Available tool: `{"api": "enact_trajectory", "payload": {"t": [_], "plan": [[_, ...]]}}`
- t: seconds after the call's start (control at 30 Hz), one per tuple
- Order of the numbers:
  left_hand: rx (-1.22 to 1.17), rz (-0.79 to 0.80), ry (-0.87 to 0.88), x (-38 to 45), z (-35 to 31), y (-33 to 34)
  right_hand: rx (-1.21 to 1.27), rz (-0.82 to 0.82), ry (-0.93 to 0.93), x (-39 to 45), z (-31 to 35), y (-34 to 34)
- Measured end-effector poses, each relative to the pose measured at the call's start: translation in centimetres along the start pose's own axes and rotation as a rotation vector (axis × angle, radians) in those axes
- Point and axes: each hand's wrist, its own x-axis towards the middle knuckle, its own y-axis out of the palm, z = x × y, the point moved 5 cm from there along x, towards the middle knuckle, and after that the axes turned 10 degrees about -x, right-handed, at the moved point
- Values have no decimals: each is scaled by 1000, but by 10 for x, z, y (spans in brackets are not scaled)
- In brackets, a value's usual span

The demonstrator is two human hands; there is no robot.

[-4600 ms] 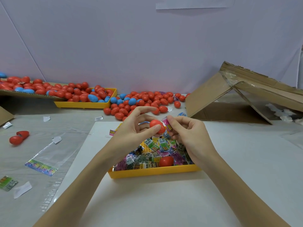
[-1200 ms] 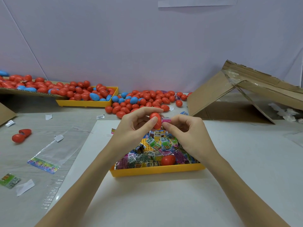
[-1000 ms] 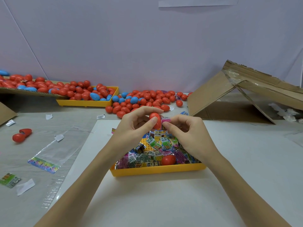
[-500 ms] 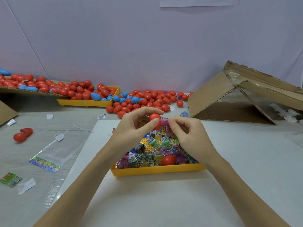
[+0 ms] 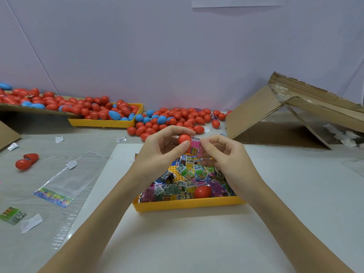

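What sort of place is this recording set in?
Likely a hand-packing workbench: piles of plastic eggs by the wall, a yellow tray of packets, an opened cardboard box. The left hand holds an egg, the right hand a packet.

Table (image 5: pixel 49 146): yellow tray (image 5: pixel 187 204), red eggs (image 5: pixel 183 119)

Print on pink packet (image 5: pixel 195 148) unreadable, red egg (image 5: pixel 184 138) partly behind left hand (image 5: pixel 157 154), cardboard box (image 5: pixel 256 115) cropped at right

Glossy smooth red plastic egg (image 5: pixel 184 139), shiny printed foil-like pink packet (image 5: pixel 195 148) touching egg, matt yellow plastic tray (image 5: pixel 187 204) below egg, rough torn brown cardboard (image 5: pixel 256 113) right of egg, clear glossy film bag (image 5: pixel 65 179) left of egg
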Motion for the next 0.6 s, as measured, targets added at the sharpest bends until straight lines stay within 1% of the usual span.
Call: {"api": "enact_trajectory", "payload": {"t": [0.07,0.13,0.3,0.47,0.6], "plan": [[-26,4,3,0,0,0,116,68,79,-1,-2,4],[-50,5,8,0,0,1,156,103,95,-2,-1,7],[-62,-22,1,0,4,0,77,48,45,-3,1,3],[-101,-33,-17,1,8,-1,165,24,70,-3,1,3],[-106,-3,-2,1,7,0,239,9,104,-3,2,3]]}}
